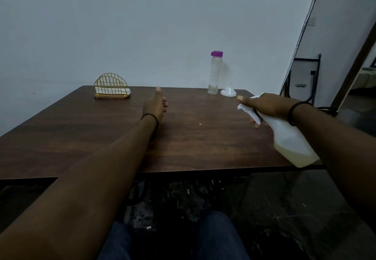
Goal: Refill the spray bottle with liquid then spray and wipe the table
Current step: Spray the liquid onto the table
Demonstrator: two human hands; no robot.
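White plastic spray bottle [289, 137], partly filled with pale liquid, is gripped by the right hand [266, 107] over the bench [122, 137], nozzle aimed inward apparently to spray, while left of it the left hand [155, 105] hovers loosely curled, holding nothing.

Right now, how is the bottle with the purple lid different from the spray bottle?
The purple-capped bottle stands upright on the table; the spray bottle is tilted in the right hand. The first is clear and nearly empty; the second is white, with yellowish liquid. Both are plastic-looking.
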